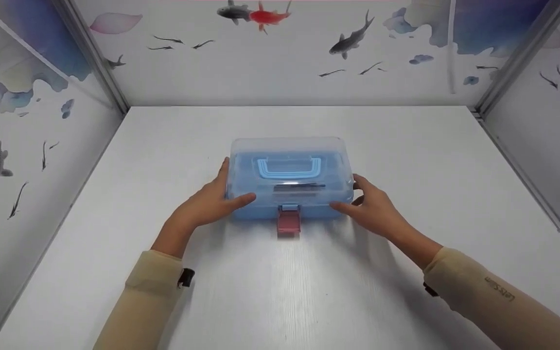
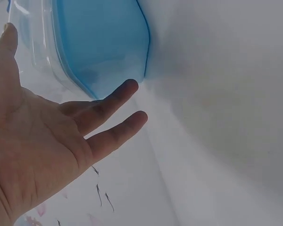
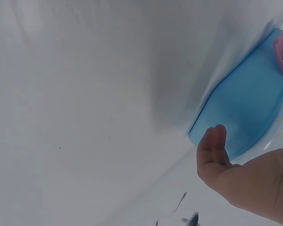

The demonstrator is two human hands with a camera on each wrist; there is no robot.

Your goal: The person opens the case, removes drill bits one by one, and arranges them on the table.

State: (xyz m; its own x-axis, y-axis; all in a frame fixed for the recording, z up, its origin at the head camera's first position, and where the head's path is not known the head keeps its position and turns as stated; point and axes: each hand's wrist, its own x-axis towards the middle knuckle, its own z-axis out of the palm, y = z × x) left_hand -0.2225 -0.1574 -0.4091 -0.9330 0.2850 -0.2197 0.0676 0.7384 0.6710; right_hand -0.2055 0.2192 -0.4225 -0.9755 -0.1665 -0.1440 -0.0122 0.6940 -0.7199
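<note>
A blue plastic box (image 1: 260,211) with a clear lid (image 1: 287,145) stands on the white table, lid down. On the lid lies a light blue handle (image 1: 289,175); a pink latch (image 1: 288,222) sticks out at the front, swung away from the lid. Dark slim items (image 1: 299,187) show through the clear plastic. My left hand (image 1: 212,199) rests along the box's left side, its thumb over the front and its lower fingers spread straight. At the right front corner, my right hand (image 1: 375,206) touches the box with thumb in front and loosely bent fingers at the side.
The white table (image 1: 406,146) is bordered by upright panels painted with fish and leaves, such as the back wall (image 1: 280,63). Grey metal posts (image 1: 518,53) stand at the back corners. Beige sleeves (image 1: 139,301) cover both forearms.
</note>
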